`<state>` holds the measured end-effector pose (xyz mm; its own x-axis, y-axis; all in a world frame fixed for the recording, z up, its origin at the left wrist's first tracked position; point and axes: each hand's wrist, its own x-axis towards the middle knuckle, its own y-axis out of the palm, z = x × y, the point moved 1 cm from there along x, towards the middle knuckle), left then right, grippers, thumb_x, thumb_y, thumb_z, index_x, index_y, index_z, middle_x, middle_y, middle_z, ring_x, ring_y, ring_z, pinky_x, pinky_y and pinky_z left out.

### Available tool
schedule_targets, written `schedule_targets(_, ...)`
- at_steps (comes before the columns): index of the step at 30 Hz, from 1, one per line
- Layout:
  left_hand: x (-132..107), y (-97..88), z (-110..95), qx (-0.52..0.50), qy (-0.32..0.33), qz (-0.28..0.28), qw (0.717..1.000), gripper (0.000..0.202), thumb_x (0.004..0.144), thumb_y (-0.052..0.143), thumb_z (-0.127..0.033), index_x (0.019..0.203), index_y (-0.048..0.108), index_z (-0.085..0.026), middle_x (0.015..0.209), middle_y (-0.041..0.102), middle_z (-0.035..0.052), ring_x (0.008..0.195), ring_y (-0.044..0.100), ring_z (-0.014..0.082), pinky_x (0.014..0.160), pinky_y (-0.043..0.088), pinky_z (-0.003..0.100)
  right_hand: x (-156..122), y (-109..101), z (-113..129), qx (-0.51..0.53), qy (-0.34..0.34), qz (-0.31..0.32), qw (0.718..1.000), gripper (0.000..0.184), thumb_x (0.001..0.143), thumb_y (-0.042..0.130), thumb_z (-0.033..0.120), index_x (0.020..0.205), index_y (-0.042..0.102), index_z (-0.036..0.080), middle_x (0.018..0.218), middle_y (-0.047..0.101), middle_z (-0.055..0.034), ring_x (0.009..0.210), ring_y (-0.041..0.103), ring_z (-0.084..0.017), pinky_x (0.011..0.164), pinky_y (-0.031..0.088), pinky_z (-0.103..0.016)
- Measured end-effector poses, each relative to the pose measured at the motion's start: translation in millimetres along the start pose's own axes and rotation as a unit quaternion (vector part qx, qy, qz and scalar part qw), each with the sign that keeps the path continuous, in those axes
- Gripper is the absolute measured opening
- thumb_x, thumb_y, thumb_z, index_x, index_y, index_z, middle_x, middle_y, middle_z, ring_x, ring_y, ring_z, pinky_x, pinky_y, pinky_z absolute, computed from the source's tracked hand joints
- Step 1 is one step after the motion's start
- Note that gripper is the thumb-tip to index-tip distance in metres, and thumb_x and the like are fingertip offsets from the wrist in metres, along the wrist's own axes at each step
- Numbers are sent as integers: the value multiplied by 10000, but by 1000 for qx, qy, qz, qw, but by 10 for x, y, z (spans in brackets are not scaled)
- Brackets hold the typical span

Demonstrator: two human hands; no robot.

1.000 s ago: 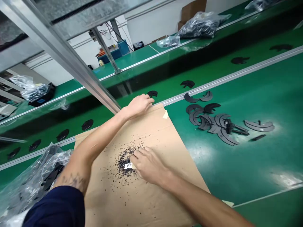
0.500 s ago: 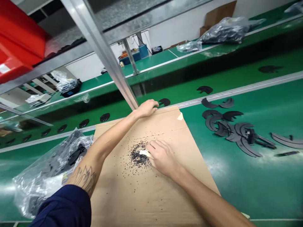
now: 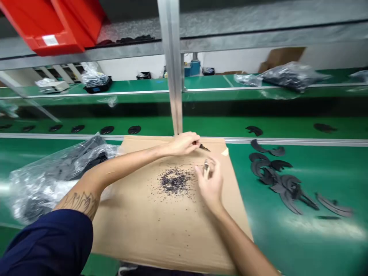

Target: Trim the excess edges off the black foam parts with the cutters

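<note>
Over the far edge of a cardboard sheet [image 3: 149, 234], my left hand [image 3: 185, 143] pinches a dark curved plastic part [image 3: 204, 147], mostly hidden behind the fingers. My right hand [image 3: 212, 186] is raised a little nearer to me, fingers curled around a small pale tool [image 3: 206, 170] with a metallic-looking tip; blur hides its exact kind. A small gap separates the two hands. Left of my right hand, a pile of tiny black bits [image 3: 175, 181] lies scattered on the cardboard.
Loose black curved parts [image 3: 270, 172] lie on the green table at right. A clear plastic bag of dark parts [image 3: 63, 172] is at left. Round black parts [image 3: 134, 130] line the green strip behind. A metal post [image 3: 171, 69] and red bins [image 3: 66, 27] stand above.
My left hand has taken the dark part from the green strip and brought it over the cardboard. My right hand has lifted from the bits and moved right. The camera has levelled.
</note>
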<state>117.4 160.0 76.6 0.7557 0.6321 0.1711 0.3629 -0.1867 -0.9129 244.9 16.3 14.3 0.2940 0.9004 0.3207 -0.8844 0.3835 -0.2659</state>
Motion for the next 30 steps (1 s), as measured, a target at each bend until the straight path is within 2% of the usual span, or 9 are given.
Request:
schedule_targets(2, -546, -71, -49, -96, 30, -5, 995, 131, 969, 563, -243, 936, 674, -182, 923, 727, 50, 868, 682, 185, 828, 547, 317, 30, 17, 41, 26, 6, 9, 1000, 454, 881, 673, 456, 1235, 571, 191, 781, 585, 5, 687, 555, -170, 643, 476, -292)
schedule_targets(7, -1731, -278, -35, -238, -2, -1, 971, 229, 957, 625, -209, 1185, 648, -223, 1141, 746, 87, 959, 742, 180, 841, 597, 278, 9, 208, 90, 9, -9, 195, 981, 416, 873, 645, 601, 721, 584, 219, 623, 504, 15, 584, 466, -148, 587, 418, -283)
schedule_targets(11, -2397, -664, 411, 17, -226, 58, 972, 206, 1029, 485, -266, 1075, 673, -196, 1033, 755, 83, 931, 746, 192, 837, 584, 298, -26, 294, 74, -20, 35, 216, 976, 493, 830, 624, 714, 749, 594, 228, 612, 518, 14, 551, 465, -156, 540, 391, -289)
schedule_targets(14, -2703, -874, 839, 245, -410, 107, 872, 206, 968, 506, -173, 1076, 679, -141, 1108, 738, 166, 1050, 732, 294, 896, 572, 387, -21, 288, 68, -45, 43, 194, 979, 524, 806, 622, 751, 789, 614, 227, 605, 499, 18, 558, 473, -164, 556, 404, -303)
schedule_targets(17, -2831, -948, 1088, 278, -463, 103, 835, 245, 855, 555, -82, 1065, 678, -55, 1053, 726, 264, 1063, 719, 386, 898, 566, 457, -10, 270, 88, -48, 45, 181, 981, 536, 791, 632, 760, 812, 619, 225, 609, 496, 18, 561, 468, -165, 552, 397, -307)
schedule_targets(20, -2878, -1025, 1093, 295, -461, 82, 833, 264, 867, 505, -96, 1060, 684, -80, 1021, 737, 236, 1099, 699, 375, 946, 553, 464, -17, 261, 127, -36, 52, 178, 982, 513, 798, 644, 741, 818, 609, 229, 597, 460, 30, 545, 424, -153, 542, 379, -302)
schedule_targets(24, -2829, -1008, 821, 148, -357, -133, 913, 241, 930, 499, -261, 1117, 621, -170, 1046, 734, 113, 1004, 704, 257, 896, 595, 395, -39, 257, 150, -8, 71, 181, 981, 485, 807, 669, 702, 809, 584, 225, 587, 395, 54, 533, 349, -128, 533, 351, -287)
schedule_targets(27, -2612, -673, 511, -146, -245, -280, 917, 308, 910, 605, -380, 1159, 517, -222, 950, 690, 40, 782, 692, 160, 715, 624, 305, -73, 254, 156, 22, 79, 184, 980, 483, 821, 671, 688, 809, 559, 218, 609, 395, 56, 551, 348, -118, 536, 331, -271)
schedule_targets(30, -2249, -162, 171, -325, -192, -296, 878, 409, 897, 664, -391, 1232, 472, -257, 976, 673, 33, 766, 691, 135, 691, 625, 280, -138, 256, 180, 46, 87, 205, 974, 461, 846, 667, 660, 844, 553, 213, 618, 395, 60, 560, 356, -114, 546, 333, -263)
